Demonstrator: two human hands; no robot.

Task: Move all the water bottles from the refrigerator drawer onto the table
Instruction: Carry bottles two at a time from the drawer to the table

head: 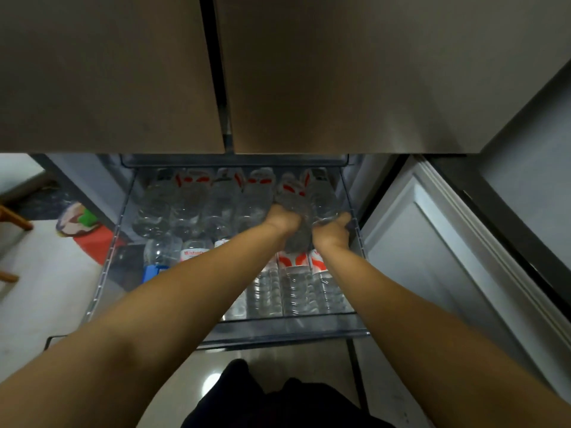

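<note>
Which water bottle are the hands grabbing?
The bottle in the drawer's back row, second from the right. The left hand and right hand clasp it; they touch no other bottle.

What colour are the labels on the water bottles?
Red and white labels, seen in the head view.

Water bottles point(197, 205): clear plastic, red-and-white labels, lying on their sides in two rows.
Refrigerator drawer point(287, 330): transparent, pulled open, nearly full of them.

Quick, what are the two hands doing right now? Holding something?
Left hand: curled round a water bottle in the drawer.
Right hand: gripping a neighbouring bottle at the drawer's right side.
</note>
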